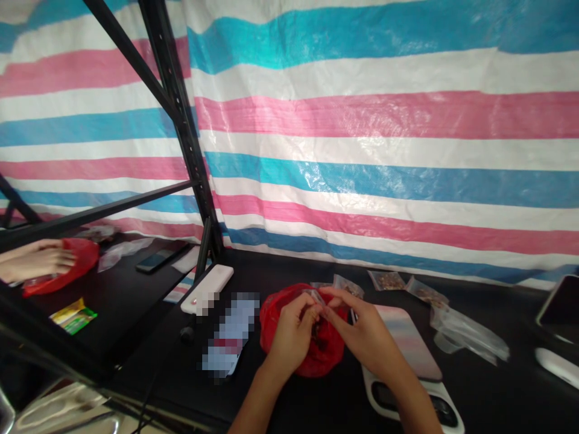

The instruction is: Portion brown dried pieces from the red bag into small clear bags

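Over a red plastic bag (pixel 326 360), the fingertips of my left hand (pixel 292 330) and my right hand (pixel 359 325) come together. Both pinch a small clear plastic bag (pixel 318 296), mostly hidden by the fingers. The red bag lies open beneath, with dark bits inside that I cannot make out. Right of it, partly under my right forearm, is a white kitchen scale (pixel 377 392) with a shiny plate (pixel 409 343). Behind my hands rests a clear packet of brown bits (pixel 348 286).
Further right lie more filled packets (pixel 386 280) and a pile of clear bags (pixel 470 334). A lit phone (pixel 231 334) and a white power bank (pixel 208 289) sit on the left. Past a black metal frame (pixel 181 120), another person's hand (pixel 40 260) touches a red bag (pixel 84 256).
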Available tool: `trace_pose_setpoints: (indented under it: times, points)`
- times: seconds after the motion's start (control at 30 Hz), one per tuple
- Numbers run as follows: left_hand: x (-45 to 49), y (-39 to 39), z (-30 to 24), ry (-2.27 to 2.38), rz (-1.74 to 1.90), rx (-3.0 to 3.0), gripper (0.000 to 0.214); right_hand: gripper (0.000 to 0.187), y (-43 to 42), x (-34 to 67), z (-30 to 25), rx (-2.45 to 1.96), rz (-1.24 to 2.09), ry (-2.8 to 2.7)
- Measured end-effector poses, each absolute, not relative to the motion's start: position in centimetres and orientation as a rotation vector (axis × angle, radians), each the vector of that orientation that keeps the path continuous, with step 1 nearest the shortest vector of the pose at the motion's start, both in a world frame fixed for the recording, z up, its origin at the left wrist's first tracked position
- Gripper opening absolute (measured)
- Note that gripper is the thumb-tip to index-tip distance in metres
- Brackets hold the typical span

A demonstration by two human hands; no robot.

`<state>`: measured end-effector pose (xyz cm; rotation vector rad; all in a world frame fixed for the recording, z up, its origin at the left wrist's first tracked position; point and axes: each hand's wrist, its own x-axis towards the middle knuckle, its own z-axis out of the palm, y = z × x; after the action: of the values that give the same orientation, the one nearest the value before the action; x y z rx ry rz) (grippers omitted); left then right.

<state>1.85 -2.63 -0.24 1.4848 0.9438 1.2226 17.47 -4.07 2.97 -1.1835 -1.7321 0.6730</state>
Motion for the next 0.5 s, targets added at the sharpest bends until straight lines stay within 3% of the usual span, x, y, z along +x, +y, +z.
trace_pose_setpoints:
  times: [0.33,0.5]
  points:
    - [2.5,-3.1,0.0,1.019,1.220,1.687,0.028,0.044,-3.7,16.4,2.0,-1.249,0.243,-1.750]
    - [2.7,-3.1,-0.1,1.071,1.236,1.646,0.027,0.037,-3.6,17.1,2.5,-1.228,0.099,-1.576]
